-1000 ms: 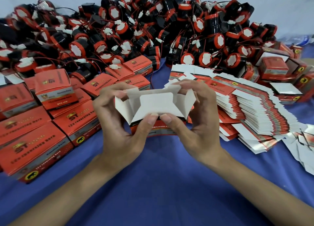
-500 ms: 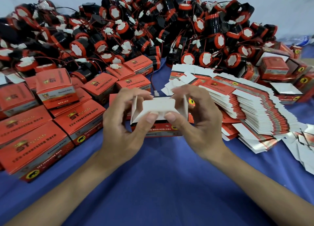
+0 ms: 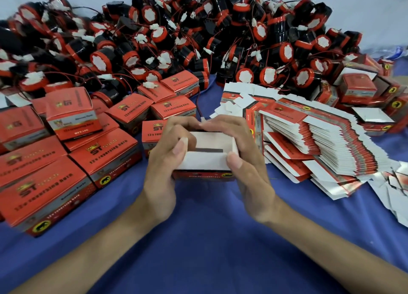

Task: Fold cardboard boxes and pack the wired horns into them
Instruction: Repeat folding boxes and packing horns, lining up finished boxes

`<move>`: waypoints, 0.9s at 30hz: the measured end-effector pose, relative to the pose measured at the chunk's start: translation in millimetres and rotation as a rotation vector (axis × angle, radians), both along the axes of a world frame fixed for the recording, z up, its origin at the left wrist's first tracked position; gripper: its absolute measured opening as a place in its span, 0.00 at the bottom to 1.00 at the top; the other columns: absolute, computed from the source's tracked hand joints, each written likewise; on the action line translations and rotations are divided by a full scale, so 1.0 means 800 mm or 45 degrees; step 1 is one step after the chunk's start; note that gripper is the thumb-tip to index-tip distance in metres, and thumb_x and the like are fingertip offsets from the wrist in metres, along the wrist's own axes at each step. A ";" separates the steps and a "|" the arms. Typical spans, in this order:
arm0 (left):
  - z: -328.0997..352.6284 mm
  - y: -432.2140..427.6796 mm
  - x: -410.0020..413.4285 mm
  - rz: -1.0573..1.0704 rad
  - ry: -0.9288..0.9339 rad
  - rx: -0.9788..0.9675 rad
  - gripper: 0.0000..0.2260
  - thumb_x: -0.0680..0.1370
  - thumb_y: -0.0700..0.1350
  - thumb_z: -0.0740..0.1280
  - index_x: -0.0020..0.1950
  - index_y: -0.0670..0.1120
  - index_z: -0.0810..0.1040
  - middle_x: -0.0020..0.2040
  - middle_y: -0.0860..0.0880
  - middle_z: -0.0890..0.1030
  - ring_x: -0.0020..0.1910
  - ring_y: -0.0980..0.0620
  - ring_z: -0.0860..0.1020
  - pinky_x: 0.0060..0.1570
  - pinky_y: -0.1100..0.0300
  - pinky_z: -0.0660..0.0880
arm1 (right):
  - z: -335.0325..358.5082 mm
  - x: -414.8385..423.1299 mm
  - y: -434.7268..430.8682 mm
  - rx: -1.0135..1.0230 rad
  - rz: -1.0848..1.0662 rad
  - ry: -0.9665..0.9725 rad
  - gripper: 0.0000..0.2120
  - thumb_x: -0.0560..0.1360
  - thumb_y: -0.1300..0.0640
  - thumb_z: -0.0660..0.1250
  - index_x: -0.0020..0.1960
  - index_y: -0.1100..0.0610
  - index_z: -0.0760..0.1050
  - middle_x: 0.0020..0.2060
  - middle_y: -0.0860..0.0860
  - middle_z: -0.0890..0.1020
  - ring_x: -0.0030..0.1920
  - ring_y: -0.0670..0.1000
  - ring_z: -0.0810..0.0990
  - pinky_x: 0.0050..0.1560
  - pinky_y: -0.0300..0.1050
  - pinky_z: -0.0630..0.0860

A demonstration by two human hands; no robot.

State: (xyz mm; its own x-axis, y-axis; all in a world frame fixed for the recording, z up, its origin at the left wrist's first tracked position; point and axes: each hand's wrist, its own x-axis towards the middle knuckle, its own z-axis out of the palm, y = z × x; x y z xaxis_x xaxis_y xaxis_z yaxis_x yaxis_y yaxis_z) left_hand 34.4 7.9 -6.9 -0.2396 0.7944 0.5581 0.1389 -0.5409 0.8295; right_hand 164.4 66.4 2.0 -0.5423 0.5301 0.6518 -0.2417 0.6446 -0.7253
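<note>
A small red cardboard box [image 3: 209, 159] with a white inside sits between both hands above the blue cloth, its end flaps folded inward. My left hand [image 3: 167, 161] grips its left side, thumb on the near flap. My right hand [image 3: 245, 161] grips the right side, thumb on the near edge and fingers curled over the far side. A big heap of red-and-black wired horns [image 3: 176, 40] lies along the back. Flat unfolded boxes [image 3: 320, 139] are stacked to the right.
Closed red boxes [image 3: 66, 152] crowd the left side of the blue cloth [image 3: 209, 238]. More boxes [image 3: 362, 90] stand at the far right, and loose white cardboard pieces [image 3: 395, 187] lie at the right edge. A pale wall rises behind the heap.
The box's spread flaps have been folded inward and the box has become compact. Both hands have closed in around it and lowered it slightly toward me.
</note>
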 end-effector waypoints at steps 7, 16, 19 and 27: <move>0.004 0.003 0.002 0.052 -0.050 0.010 0.10 0.78 0.49 0.55 0.40 0.55 0.73 0.51 0.58 0.74 0.53 0.55 0.73 0.56 0.54 0.69 | -0.004 -0.002 0.008 -0.185 0.134 0.068 0.13 0.74 0.52 0.55 0.55 0.43 0.72 0.59 0.45 0.71 0.64 0.54 0.69 0.64 0.50 0.64; 0.014 0.004 0.003 0.067 -0.169 -0.109 0.11 0.77 0.53 0.58 0.36 0.54 0.72 0.40 0.57 0.70 0.41 0.52 0.68 0.43 0.52 0.65 | 0.014 0.002 0.003 -0.500 0.212 0.077 0.10 0.78 0.49 0.58 0.42 0.41 0.75 0.49 0.49 0.72 0.55 0.51 0.71 0.55 0.43 0.66; 0.011 0.006 0.000 0.082 -0.154 -0.119 0.17 0.75 0.54 0.61 0.36 0.42 0.67 0.40 0.57 0.70 0.42 0.52 0.68 0.46 0.49 0.65 | 0.011 0.002 0.001 -0.560 0.185 0.089 0.12 0.79 0.54 0.56 0.44 0.44 0.77 0.48 0.45 0.75 0.52 0.47 0.72 0.53 0.39 0.66; 0.022 0.006 -0.003 0.029 -0.232 -0.145 0.17 0.69 0.50 0.68 0.27 0.47 0.63 0.36 0.53 0.70 0.37 0.51 0.67 0.40 0.54 0.63 | 0.018 -0.001 0.001 -0.522 0.010 -0.032 0.16 0.77 0.54 0.55 0.45 0.68 0.70 0.42 0.45 0.74 0.44 0.42 0.73 0.49 0.38 0.67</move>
State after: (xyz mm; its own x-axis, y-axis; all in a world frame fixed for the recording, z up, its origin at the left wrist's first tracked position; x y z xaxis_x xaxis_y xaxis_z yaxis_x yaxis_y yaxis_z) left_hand 31.7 12.4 10.9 -0.3473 0.8429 0.4109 -0.0079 -0.4408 0.8976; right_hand 163.8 67.5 16.1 -0.5605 0.7389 0.3739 -0.2244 0.2991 -0.9275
